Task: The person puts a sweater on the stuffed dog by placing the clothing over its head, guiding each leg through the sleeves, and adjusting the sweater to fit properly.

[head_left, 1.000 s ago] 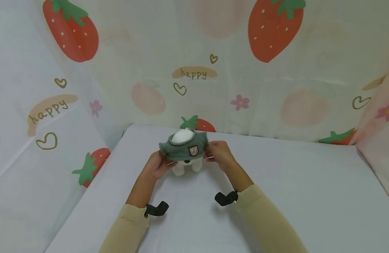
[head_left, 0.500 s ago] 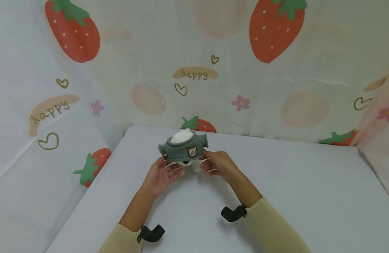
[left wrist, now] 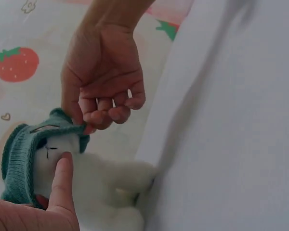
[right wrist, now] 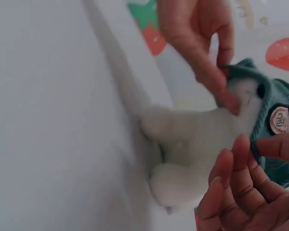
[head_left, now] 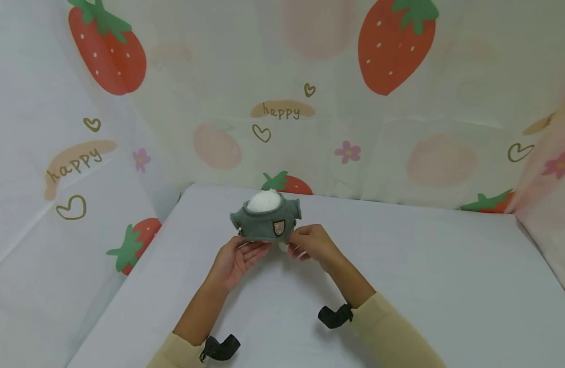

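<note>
A small white plush toy (head_left: 264,201) stands on the white table (head_left: 402,266) with a grey-green knitted sweater (head_left: 264,227) bunched round its head; the sweater bears a small badge (head_left: 279,228). My left hand (head_left: 245,248) is at the hem's left side, thumb (left wrist: 62,175) pressed on the plush's face (left wrist: 50,147) inside the opening, a finger on the hem (right wrist: 229,67). My right hand (head_left: 297,244) pinches the hem's right side (left wrist: 77,127) with curled fingers. The plush's white body and legs (right wrist: 183,144) show below the sweater (right wrist: 279,120).
Strawberry-print cloth walls (head_left: 282,110) close in the table at the back, left and right. The plush stands near the back left corner. Black wrist straps (head_left: 335,316) sit on both cream sleeves.
Both hands have let go of the sweater's sides, dropped toward me and come back up to its lower hem. The sweater sits slightly lower on the plush.
</note>
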`<state>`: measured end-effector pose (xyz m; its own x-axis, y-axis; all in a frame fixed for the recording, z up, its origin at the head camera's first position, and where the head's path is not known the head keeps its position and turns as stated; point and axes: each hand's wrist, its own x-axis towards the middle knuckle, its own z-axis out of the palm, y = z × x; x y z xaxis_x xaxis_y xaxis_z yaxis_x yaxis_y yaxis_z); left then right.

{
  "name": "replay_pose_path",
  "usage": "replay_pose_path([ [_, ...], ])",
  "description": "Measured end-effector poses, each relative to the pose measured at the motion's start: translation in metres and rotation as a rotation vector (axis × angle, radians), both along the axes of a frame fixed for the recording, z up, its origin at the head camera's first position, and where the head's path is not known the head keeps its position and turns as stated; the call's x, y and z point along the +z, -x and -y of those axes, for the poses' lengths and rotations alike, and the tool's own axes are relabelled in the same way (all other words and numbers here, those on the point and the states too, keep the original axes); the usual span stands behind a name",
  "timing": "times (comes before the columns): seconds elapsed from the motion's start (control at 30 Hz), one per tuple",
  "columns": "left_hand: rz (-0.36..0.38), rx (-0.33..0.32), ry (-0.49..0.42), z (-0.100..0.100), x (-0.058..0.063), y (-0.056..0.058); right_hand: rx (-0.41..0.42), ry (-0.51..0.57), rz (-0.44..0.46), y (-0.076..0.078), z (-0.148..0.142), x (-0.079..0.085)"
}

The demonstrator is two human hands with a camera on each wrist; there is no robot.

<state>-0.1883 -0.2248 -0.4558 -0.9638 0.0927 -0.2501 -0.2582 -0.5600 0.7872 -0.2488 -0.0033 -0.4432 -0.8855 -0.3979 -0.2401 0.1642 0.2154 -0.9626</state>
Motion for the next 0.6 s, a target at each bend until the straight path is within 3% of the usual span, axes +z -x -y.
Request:
replay_pose_path([
  [0.17, 0.031, 0.048, -0.144, -0.003, -0.008, -0.005, 0.04, -0.113, -0.112, -0.003, 0.001, -0.01],
  [0.37, 0.09, 0.014, -0.278, -0.003, -0.013, -0.004, 0.049, -0.068, -0.07, -0.001, 0.0, -0.016],
  [0.5, 0.117, -0.075, -0.229, 0.007, -0.015, -0.002, 0.062, -0.054, -0.013, 0.005, -0.009, -0.015],
  [0.6, 0.144, -0.101, -0.145, 0.025, -0.015, 0.004, 0.033, -0.105, -0.006, 0.014, -0.019, -0.01],
])
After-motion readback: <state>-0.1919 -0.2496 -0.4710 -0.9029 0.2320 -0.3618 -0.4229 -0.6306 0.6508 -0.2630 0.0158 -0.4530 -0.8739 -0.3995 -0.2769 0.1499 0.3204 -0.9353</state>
